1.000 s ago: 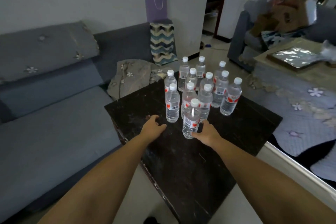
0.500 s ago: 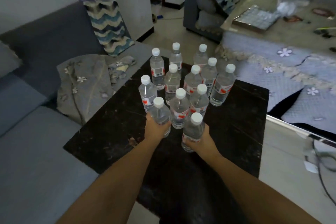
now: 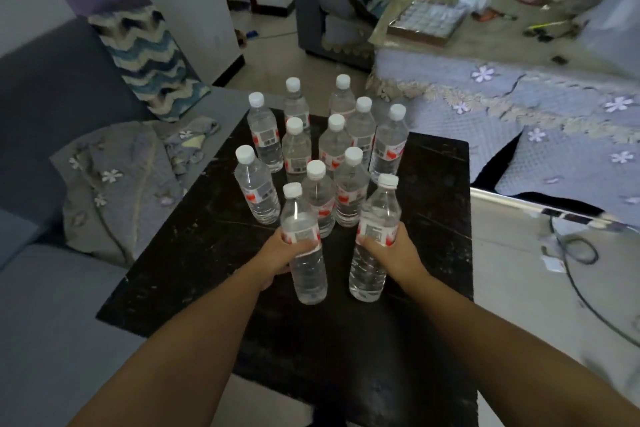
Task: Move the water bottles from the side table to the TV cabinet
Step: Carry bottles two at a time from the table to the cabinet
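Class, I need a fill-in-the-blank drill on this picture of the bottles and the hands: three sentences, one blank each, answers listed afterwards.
1. Each hand grips one water ____.
2. The left hand holds its bottle by the ____.
3. Every bottle cap here, like this cap, is ____ in colour.

Missing words: bottle; middle; white

clear plastic bottles (image 3: 349,191), scuffed dark table (image 3: 194,253)

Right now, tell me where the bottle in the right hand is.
In the head view, the bottle is right of centre, gripped around its label by the right hand, in front of the cluster on the black side table, beside the left hand's bottle.
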`<state>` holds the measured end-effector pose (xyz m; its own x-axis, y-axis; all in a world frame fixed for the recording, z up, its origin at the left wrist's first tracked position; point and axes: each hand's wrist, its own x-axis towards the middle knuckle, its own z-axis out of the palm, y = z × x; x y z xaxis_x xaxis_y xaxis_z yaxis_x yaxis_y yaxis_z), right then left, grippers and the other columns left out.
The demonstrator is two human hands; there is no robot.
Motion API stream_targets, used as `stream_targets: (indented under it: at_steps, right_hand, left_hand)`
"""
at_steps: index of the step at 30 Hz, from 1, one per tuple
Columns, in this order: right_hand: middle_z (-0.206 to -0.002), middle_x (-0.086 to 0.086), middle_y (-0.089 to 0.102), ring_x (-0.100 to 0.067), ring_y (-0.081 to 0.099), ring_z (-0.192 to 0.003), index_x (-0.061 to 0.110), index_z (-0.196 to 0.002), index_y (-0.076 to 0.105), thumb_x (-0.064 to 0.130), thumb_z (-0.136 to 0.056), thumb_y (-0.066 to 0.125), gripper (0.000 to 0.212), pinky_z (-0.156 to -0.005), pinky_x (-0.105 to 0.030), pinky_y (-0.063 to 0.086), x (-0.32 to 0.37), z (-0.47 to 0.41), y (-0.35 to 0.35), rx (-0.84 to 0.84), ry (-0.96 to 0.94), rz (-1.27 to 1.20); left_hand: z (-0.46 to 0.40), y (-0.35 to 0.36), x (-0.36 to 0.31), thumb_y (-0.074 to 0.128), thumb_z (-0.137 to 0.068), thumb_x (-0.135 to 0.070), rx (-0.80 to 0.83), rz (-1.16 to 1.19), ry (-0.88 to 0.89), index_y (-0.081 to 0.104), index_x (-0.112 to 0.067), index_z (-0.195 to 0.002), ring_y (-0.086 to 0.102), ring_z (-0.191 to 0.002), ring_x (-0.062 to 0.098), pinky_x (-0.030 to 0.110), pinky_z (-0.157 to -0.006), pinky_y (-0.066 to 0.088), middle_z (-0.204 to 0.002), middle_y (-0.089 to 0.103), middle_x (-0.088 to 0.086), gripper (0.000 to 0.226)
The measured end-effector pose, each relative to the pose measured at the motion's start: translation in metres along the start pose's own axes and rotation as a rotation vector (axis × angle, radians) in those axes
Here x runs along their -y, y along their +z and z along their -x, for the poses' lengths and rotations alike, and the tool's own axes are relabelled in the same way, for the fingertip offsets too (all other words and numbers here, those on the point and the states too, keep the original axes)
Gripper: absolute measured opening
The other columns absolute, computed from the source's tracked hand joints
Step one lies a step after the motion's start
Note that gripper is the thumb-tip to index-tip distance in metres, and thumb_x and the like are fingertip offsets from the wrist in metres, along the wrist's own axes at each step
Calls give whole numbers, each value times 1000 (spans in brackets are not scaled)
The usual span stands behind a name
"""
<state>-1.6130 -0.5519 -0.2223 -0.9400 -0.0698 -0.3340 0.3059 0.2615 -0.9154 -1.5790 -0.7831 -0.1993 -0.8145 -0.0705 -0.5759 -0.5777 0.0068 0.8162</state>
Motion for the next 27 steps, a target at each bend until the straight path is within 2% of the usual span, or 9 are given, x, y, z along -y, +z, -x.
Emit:
stream_targets:
  at_steps: [4, 7, 11, 14, 18, 23, 25, 27]
  right_hand:
    - [-115, 2, 64, -12, 64, -101, 19, -125, 45, 34, -75, 79, 63, -89, -32, 52, -9, 22, -50, -77, 3, 5]
    - [-115, 0, 65, -16, 64, -101, 20, -124, 45, 39, -74, 77, 62, -92, -38, 53, -21, 48, -93, -115, 24, 37]
    - [-120, 0, 62, -20, 62, -106, 22, -127, 44, 47, -74, 75, 67, -97, -43, 52, -58, 112, -178, -251, 83, 55]
    - [-117, 1, 60, -22, 61, -106, 22, -122, 43, 48, -72, 77, 66, -95, -47, 53, -88, 170, -243, -358, 131, 24]
    - [-116, -1, 57, -21, 60, -105, 21, -125, 40, 48, -74, 76, 69, -92, -43, 54, -130, 259, -328, -513, 179, -1]
    - [-107, 4, 56, -17, 57, -100, 18, -123, 42, 43, -74, 78, 66, -69, -23, 44, -187, 382, -418, -784, 240, -33]
    - [-110, 3, 57, -18, 57, -101, 19, -126, 41, 45, -73, 77, 69, -76, -27, 48, -210, 427, -443, -868, 267, -85]
    - [-113, -1, 57, -19, 58, -101, 19, -128, 38, 43, -73, 78, 72, -82, -33, 49, -231, 467, -459, -946, 320, -149]
  left_hand:
    - [16, 46, -8, 75, -77, -32, 154, -192, -50, 57, -37, -108, 63, -101, 13, 35, -79, 50, -110, 67, -8, 37]
    - [23, 92, -18, 74, -76, -36, 206, -274, -21, 54, -37, -115, 62, -101, 13, 37, -80, 50, -111, 66, -9, 43]
    - [49, 195, -22, 73, -78, -35, 344, -385, 52, 53, -31, -122, 64, -106, 20, 49, -97, 49, -116, 67, -3, 49]
    - [79, 278, -17, 74, -78, -31, 485, -453, 115, 56, -29, -118, 68, -102, 22, 44, -90, 53, -113, 69, 0, 44]
    - [130, 395, 3, 68, -86, -16, 733, -553, 199, 62, -15, -105, 69, -89, 25, 40, -84, 52, -100, 67, 12, 20]
    - [211, 535, 47, 71, -84, -19, 877, -681, 203, 58, -9, -118, 65, -99, 33, 46, -86, 50, -105, 66, 13, 38]
    - [239, 581, 65, 70, -84, -18, 973, -727, 209, 61, -10, -115, 67, -94, 29, 43, -83, 52, -101, 67, 10, 34]
    - [264, 621, 84, 71, -82, -19, 1038, -762, 232, 65, -17, -105, 70, -82, 19, 31, -72, 54, -95, 70, 4, 24]
